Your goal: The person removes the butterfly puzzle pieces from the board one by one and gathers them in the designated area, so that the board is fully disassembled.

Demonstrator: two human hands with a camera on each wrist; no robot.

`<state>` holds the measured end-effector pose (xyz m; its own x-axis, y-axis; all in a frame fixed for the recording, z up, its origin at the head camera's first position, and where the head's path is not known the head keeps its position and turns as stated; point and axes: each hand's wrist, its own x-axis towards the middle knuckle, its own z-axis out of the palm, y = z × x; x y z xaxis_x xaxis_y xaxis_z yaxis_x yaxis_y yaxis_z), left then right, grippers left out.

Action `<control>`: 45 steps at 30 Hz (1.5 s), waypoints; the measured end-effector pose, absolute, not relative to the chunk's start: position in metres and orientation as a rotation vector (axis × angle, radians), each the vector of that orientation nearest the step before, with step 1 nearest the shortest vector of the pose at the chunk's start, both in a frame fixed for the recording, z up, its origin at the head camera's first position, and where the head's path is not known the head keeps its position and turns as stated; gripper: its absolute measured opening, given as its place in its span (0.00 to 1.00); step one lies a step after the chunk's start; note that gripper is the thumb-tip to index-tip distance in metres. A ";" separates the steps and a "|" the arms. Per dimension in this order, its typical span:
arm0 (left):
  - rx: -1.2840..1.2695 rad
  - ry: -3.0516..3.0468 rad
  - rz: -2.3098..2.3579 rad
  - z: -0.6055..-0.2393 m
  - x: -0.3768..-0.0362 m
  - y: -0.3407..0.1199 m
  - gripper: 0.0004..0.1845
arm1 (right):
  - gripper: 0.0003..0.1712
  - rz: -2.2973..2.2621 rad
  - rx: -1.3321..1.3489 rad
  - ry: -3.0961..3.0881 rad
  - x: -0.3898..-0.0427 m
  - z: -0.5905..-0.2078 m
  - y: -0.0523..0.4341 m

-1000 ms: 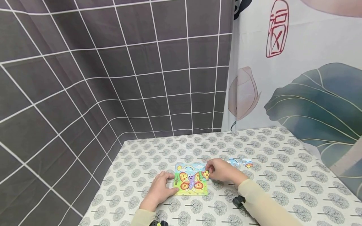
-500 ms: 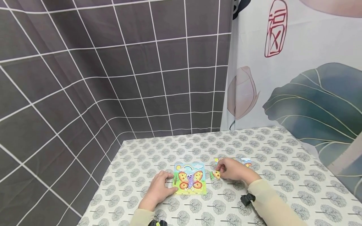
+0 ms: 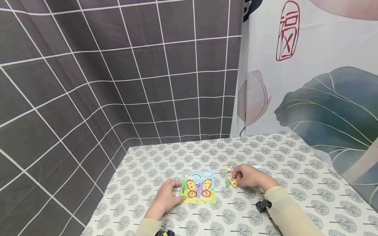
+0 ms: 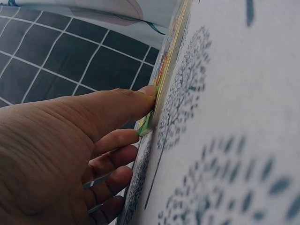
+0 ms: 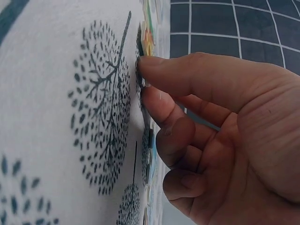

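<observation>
A square butterfly jigsaw puzzle (image 3: 199, 186) lies flat on the patterned cloth, showing a purple-bodied butterfly with yellow and red wings. My left hand (image 3: 168, 196) rests at its left edge, and in the left wrist view the thumb (image 4: 149, 93) touches the board's edge near the corner. To the right of the board, my right hand (image 3: 248, 177) pinches a puzzle piece (image 3: 232, 182) with a yellow-and-red wing print and green at one side, low over the cloth. In the right wrist view this piece (image 5: 147, 40) shows edge-on by the thumb; the hand hides part of it.
More loose pieces lie behind the right hand, among them a sun piece (image 3: 226, 167) and a blue-and-white one (image 3: 258, 167); the hand partly covers them. A tree-print cloth (image 3: 203, 216) covers the table. A dark gridded curtain (image 3: 177, 82) hangs behind.
My right hand has moved right, away from the board, carrying the puzzle piece with it. The left hand and the board have stayed in place.
</observation>
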<state>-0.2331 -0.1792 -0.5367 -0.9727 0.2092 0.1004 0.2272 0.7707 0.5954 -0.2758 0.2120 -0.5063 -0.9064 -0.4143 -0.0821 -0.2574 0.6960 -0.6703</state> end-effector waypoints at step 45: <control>-0.392 -2.886 -0.874 -0.535 -0.232 -0.173 0.28 | 0.11 -0.970 -0.672 2.761 -0.271 -0.496 0.151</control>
<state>-0.2315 -0.1735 -0.5353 -0.9617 0.2152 0.1696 0.2731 0.8019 0.5314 -0.2711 0.1515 -0.4956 -0.8906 -0.4544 0.0166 -0.3649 0.6925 -0.6224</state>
